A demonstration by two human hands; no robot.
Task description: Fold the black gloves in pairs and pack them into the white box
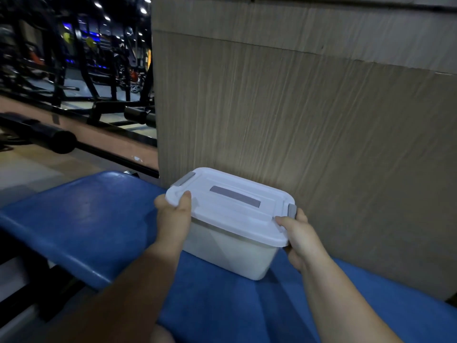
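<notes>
- We see the white box on the blue cloth, close in front of the wood-grain panel.
- We cannot tell whether the box rests with its full weight or is slightly raised. Its lower right edge is blurred.
- The white lid is on the box and covers it fully, so the contents are hidden from us.
- A grey strip lies along the middle of the lid.
- One grey latch sits at the far left corner, and the other grey latch is on the right end.
- The left hand clamps the left end of the box with its thumb on top of the lid rim. Its fingers wrap down the side, mostly hidden.
- The right hand clamps the near right corner. Its thumb presses on the lid just beside the right latch, and its fingers curl under the rim.
- Both forearms reach in from the bottom edge.
- A blue padded bench extends to the left of the box, partly under the cloth.
- Dark gym machines fill the far left, blurred and dim.
- A black roller pad sits near the floor at left, well apart from the box.
</notes>
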